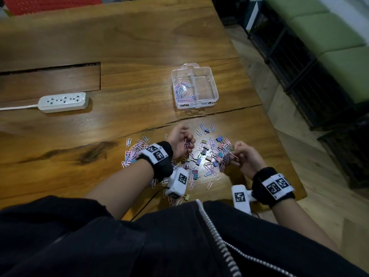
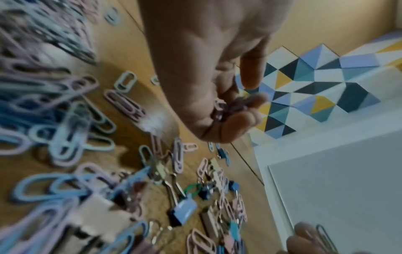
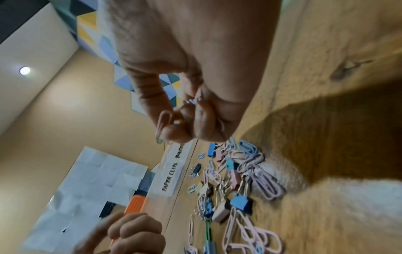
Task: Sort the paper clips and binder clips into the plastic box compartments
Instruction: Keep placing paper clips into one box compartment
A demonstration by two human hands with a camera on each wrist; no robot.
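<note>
**Paper clips and binder clips: loose on table, part sorted**

Paper clips [image 1: 137,148], pastel pink, blue and lilac: a heap lies beside and under the left wrist; more are mixed with the binder clips [image 1: 216,154] scattered between the two hands.

Left hand [image 1: 180,139]: fingers curled round a small bunch of pink and lilac paper clips, held just above the scatter.

Right hand [image 1: 246,156]: thumb and fingertips [image 3: 174,132] pinch a pink paper clip, with more wire showing inside the curled fingers; how many it holds cannot be told.

Plastic box [image 1: 214,86]: clear, two compartments, well beyond the fingertips of both hands. Its left compartment holds paper clips; front labels read "PAPER CLIPS" and a second word too blurred to read.

Wooden table [image 1: 119,47]: bears all items.

Power strip [image 1: 63,101]: white, far to the left of the left hand.
</note>
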